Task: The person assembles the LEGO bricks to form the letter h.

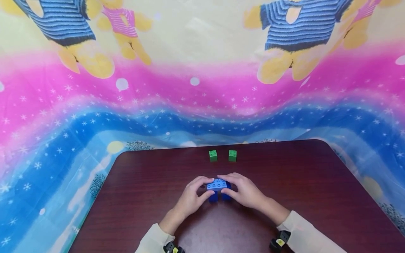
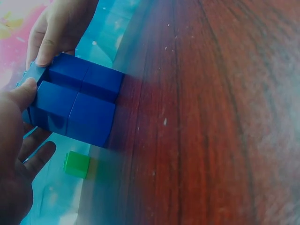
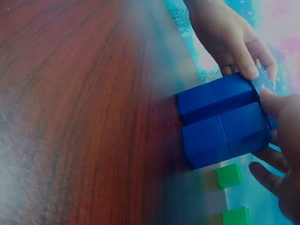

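A light blue studded brick (image 1: 217, 185) lies across the tops of two side-by-side dark blue stacks (image 2: 91, 110), each made of two blocks. My left hand (image 1: 190, 197) pinches the light blue brick at its left end, thumb on the near side and fingers on the far side. At the right end my right hand (image 1: 248, 191) holds the same brick between thumb and fingers. A narrow gap runs between the dark blue stacks (image 3: 225, 136), which stand upright on the table. The fingers hide part of the brick's ends.
Two small green bricks (image 1: 213, 156) stand apart near the far edge of the dark wooden table (image 1: 152, 182). Behind the table hangs a printed cloth (image 1: 196, 98) with bears and snowflakes. A dark wrist device (image 1: 280, 240) sits at each sleeve.
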The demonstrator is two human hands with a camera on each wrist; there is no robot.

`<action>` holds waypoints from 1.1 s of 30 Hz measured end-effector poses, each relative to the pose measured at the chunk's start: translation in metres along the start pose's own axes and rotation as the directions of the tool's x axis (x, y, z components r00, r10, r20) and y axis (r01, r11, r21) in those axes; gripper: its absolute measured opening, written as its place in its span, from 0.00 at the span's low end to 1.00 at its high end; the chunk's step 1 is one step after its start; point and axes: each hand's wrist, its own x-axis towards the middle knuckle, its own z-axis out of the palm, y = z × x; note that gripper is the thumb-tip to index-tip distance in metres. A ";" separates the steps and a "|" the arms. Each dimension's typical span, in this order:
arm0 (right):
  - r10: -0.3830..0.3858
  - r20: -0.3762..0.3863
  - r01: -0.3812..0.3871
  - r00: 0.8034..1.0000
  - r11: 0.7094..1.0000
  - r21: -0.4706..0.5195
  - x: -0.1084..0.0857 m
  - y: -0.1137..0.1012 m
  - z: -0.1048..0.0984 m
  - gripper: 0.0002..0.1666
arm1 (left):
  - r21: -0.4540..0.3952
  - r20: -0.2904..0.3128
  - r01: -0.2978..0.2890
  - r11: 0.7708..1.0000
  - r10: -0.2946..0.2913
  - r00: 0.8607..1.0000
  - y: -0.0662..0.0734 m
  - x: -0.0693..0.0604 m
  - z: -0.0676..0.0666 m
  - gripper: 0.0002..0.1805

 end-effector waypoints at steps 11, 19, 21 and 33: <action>0.013 -0.045 -0.012 0.999 1.000 0.017 -0.003 0.001 0.006 0.28 | 0.020 -0.011 -0.039 0.999 0.039 0.999 0.001 -0.001 0.001 0.22; 0.015 -0.073 -0.014 0.997 1.000 0.017 -0.003 0.001 0.009 0.27 | 0.003 0.023 0.010 1.000 -0.010 1.000 -0.001 0.000 0.000 0.20; 0.013 -0.078 -0.012 0.997 1.000 0.013 -0.003 0.001 0.010 0.27 | 0.002 0.025 0.011 1.000 -0.011 1.000 -0.001 0.000 0.000 0.20; -0.019 -0.107 0.018 0.994 1.000 -0.006 -0.003 0.002 0.011 0.27 | 0.053 0.016 -0.075 0.996 0.075 0.997 -0.003 0.003 -0.002 0.17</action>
